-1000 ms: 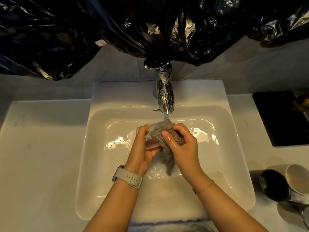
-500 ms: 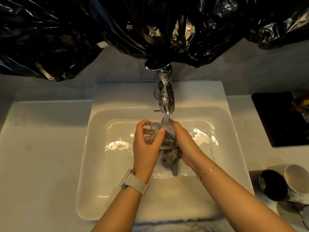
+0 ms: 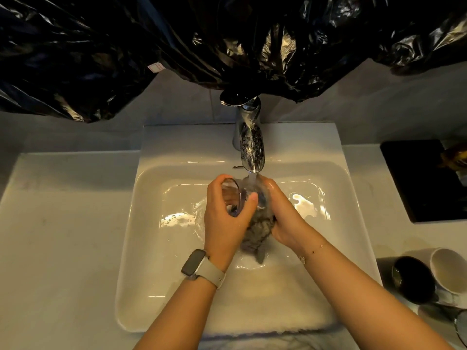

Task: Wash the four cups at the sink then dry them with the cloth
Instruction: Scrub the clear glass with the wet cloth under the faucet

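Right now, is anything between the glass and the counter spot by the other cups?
The right hand and cloth sit on that side of the glass, which the left hand grips. Past them only the sink rim separates it from the cups.

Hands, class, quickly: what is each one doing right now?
Left hand: grips the glass cup under the tap.
Right hand: holds the cloth against the cup.

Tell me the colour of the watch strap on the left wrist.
The watch strap is pale cream or off-white, seen in the head view, the only one.
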The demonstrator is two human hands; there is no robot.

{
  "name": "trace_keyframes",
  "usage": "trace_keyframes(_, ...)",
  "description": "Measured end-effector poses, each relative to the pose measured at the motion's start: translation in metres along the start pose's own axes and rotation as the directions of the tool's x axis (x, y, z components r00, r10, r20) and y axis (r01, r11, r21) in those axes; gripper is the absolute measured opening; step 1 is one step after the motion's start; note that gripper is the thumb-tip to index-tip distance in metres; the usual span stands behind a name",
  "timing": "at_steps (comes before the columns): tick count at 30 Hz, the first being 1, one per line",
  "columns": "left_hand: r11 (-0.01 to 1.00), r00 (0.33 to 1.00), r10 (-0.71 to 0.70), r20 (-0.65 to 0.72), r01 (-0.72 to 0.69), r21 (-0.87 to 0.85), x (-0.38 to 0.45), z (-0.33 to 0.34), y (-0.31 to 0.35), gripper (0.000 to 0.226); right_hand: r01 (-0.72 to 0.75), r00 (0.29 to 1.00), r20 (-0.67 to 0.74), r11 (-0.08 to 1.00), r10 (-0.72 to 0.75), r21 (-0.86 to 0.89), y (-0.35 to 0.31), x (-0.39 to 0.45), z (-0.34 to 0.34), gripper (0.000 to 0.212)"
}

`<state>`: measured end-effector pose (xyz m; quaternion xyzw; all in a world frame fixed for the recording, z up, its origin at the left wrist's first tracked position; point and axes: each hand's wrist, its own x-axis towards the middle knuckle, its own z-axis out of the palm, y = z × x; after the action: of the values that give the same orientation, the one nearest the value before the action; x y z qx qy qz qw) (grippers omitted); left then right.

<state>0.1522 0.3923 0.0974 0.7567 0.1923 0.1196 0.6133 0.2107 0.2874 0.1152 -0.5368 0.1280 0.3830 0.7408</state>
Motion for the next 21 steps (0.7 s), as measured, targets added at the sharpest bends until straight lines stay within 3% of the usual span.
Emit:
trace_keyframes(4,0.988,0.969,-0.048,0.242,0.01,0.154,0.004,-0.014,-0.004,0.065,0.034,0.98,-0.186,0.98,-0.071,-0.195,0.001,0.012,-0.001,0.047)
trace_keyframes(6,0.943,0.908,-0.21,0.361,0.091,0.319,0.008,-0.023,0.0,0.072,0.131,0.947,-0.247,0.949,-0.205,-0.286,0.006,0.014,-0.005,0.034)
trace_keyframes(7,0.92,0.86,-0.333,0.386,0.206,0.335,0.011,-0.025,0.003,0.079,0.192,0.927,-0.248,0.923,-0.282,-0.333,0.009,0.013,-0.006,0.025)
trace_keyframes(9,0.845,0.729,-0.521,0.445,0.513,0.149,0.017,-0.028,0.015,0.088,0.358,0.871,-0.163,0.825,-0.464,-0.438,0.014,0.006,-0.006,0.014)
trace_keyframes(11,0.783,0.691,-0.55,0.469,0.622,0.003,0.019,-0.028,0.021,0.077,0.506,0.796,-0.047,0.707,-0.603,-0.494,0.018,-0.002,-0.003,0.016)
trace_keyframes(13,0.82,0.728,-0.521,0.446,0.572,0.026,0.019,-0.028,0.024,0.05,0.531,0.773,-0.048,0.685,-0.633,-0.499,0.018,-0.005,-0.001,0.021)
trace_keyframes(14,0.867,0.767,-0.467,0.439,0.494,0.059,0.018,-0.028,0.022,0.037,0.48,0.801,-0.096,0.73,-0.591,-0.486,0.017,-0.003,-0.001,0.02)
trace_keyframes(16,0.961,0.87,-0.266,0.415,0.208,0.18,0.015,-0.029,0.013,0.023,0.27,0.921,-0.141,0.856,-0.362,-0.44,0.011,0.005,-0.005,0.02)
trace_keyframes(18,0.975,0.908,-0.087,0.41,-0.008,0.224,0.012,-0.03,0.004,0.025,0.066,0.986,-0.114,0.912,-0.123,-0.405,0.004,0.01,-0.009,0.029)
trace_keyframes(19,0.981,0.911,-0.05,0.409,-0.031,0.191,0.01,-0.03,-0.001,0.027,0.044,0.988,-0.116,0.912,-0.099,-0.407,0.003,0.013,-0.01,0.03)
trace_keyframes(21,0.991,0.9,-0.117,0.42,0.081,0.103,0.008,-0.028,-0.002,0.031,0.131,0.961,-0.155,0.867,-0.231,-0.48,0.004,0.011,-0.008,0.021)
